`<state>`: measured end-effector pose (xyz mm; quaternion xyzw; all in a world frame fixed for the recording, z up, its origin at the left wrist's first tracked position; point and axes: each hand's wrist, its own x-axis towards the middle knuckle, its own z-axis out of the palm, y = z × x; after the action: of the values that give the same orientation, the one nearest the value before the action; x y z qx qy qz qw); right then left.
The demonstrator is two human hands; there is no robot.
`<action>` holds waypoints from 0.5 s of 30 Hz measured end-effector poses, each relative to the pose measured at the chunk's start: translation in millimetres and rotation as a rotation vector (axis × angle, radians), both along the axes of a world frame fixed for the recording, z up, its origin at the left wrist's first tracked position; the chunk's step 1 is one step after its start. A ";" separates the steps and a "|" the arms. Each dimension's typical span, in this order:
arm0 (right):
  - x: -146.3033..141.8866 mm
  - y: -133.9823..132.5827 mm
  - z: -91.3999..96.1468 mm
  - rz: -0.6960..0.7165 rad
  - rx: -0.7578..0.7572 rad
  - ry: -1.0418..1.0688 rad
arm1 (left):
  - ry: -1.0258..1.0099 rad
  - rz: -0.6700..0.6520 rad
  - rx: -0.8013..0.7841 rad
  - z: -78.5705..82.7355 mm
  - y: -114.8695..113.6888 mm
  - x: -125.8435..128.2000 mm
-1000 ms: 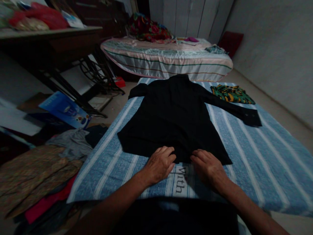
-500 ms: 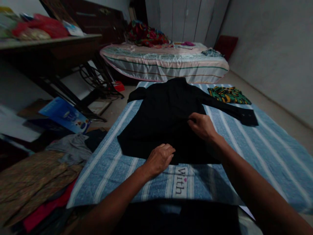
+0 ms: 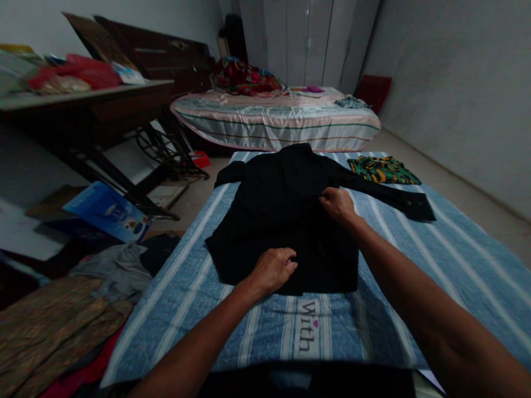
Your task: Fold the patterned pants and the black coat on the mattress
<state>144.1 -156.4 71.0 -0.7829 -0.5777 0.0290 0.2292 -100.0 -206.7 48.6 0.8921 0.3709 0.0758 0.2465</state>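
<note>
A black long-sleeved shirt (image 3: 274, 210) lies spread on a striped blue cloth (image 3: 390, 315), its collar at the far end. One sleeve stretches out to the right; the other is folded short at the left. My right hand (image 3: 338, 203) pinches the shirt's right side below the sleeve, raising the fabric there a little. Over the lower part of the shirt, near the hem, my left hand (image 3: 274, 270) rests with its fingers slightly bent and apart. Its fingertips barely stand out against the dark fabric.
A folded green and yellow patterned garment (image 3: 384, 169) lies at the far right of the cloth. Beyond stands a bed (image 3: 274, 124). On the left are a sewing-machine table (image 3: 87, 95), a blue box (image 3: 108, 210) and heaped clothes (image 3: 53, 320).
The right hem corner has drawn inward as my right hand lifts the shirt's side. My left hand's fingers have spread slightly. The whole view has tilted up a little.
</note>
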 end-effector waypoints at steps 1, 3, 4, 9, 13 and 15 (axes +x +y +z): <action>-0.1 0.5 -1.3 -0.002 0.005 0.005 | 0.029 0.025 0.048 0.2 3.0 3.5; -0.4 2.2 -2.3 -0.005 0.018 0.013 | 0.074 0.081 0.157 0.6 10.2 11.2; -0.5 3.3 -2.2 -0.006 0.027 0.017 | 0.087 0.096 0.200 0.8 14.1 15.0; 0.3 5.9 0.2 -0.039 0.056 -0.021 | 0.115 0.090 0.239 -1.4 28.9 29.5; -5.6 -12.8 -2.4 0.001 0.081 -0.225 | 0.115 0.116 0.192 -9.1 35.1 32.4; -15.6 -34.1 -9.0 0.118 0.114 -0.311 | 0.057 0.113 0.161 -13.5 40.4 31.0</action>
<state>128.6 -190.5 62.0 -0.7285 -0.6517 -0.1119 0.1788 -69.0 -166.3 35.2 0.8885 0.4203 0.0937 0.1584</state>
